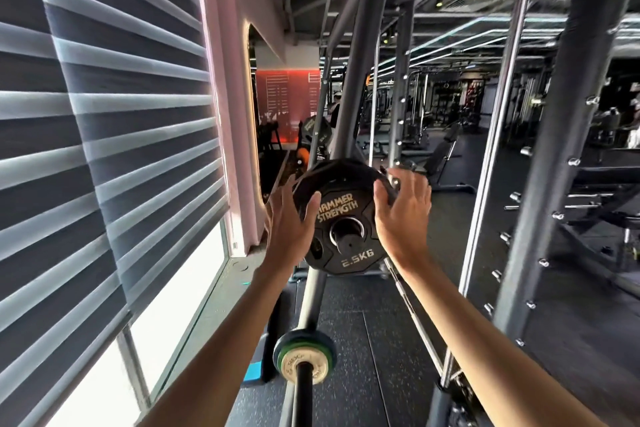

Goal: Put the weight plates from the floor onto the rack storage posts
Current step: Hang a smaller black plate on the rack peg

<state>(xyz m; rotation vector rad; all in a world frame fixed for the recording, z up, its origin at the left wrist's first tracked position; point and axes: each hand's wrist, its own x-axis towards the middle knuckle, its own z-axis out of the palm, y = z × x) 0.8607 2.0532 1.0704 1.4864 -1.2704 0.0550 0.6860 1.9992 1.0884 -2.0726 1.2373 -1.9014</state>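
A black 2.5 kg weight plate (341, 218) with gold lettering hangs on a storage post (347, 242) of the grey rack upright (360, 87); the post's end shows through the plate's centre hole. My left hand (289, 225) lies against the plate's left edge with straight fingers, its thumb on the plate's face. My right hand (403, 211) presses the right edge, fingers spread and fairly straight. Lower down, a second post (304, 378) carries a small plate (304, 362) with a green rim.
A window with striped blinds (104, 149) runs along the left. More rack uprights (561, 149) with metal pegs stand to the right. Dark rubber floor (363, 340) stretches ahead, with benches and machines further back.
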